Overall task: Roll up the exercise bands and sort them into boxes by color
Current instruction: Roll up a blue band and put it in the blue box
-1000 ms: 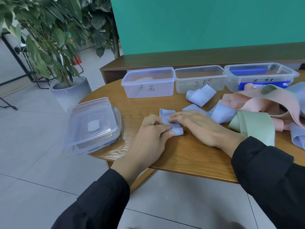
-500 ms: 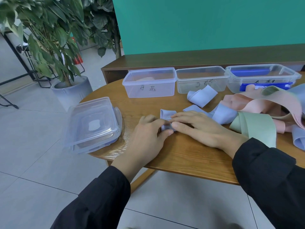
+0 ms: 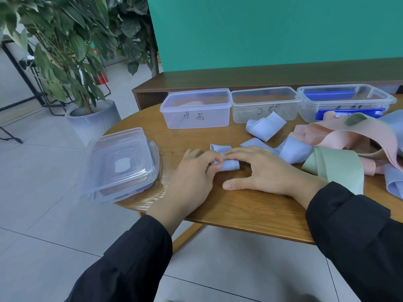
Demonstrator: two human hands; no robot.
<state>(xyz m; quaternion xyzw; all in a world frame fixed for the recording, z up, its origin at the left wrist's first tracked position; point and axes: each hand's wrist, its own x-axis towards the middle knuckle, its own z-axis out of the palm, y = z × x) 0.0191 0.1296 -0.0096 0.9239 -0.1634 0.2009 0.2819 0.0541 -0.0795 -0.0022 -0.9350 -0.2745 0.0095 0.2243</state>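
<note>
A light blue band (image 3: 227,165) lies partly rolled on the round wooden table (image 3: 239,210). My left hand (image 3: 194,173) pinches its left end with curled fingers. My right hand (image 3: 263,168) lies flat over the roll, fingers straight, thumb on the wood. The band's loose tail (image 3: 292,150) runs right toward a green band (image 3: 335,166) and a heap of pink bands (image 3: 353,138). Another blue band (image 3: 265,126) lies loosely curled near the boxes. Three clear boxes stand at the back: the left box (image 3: 196,109), the middle box (image 3: 265,104), the right box (image 3: 346,99).
A stack of clear lids (image 3: 120,164) sits at the table's left edge. A potted plant (image 3: 91,118) stands on the tiled floor to the left. A dark bench (image 3: 261,77) and a green wall are behind the table. More blue band (image 3: 394,184) lies at the far right.
The rolled part of the blue band has grown and now shows under my fingers. My right thumb has spread out onto the table. Both hands stay over the band.
</note>
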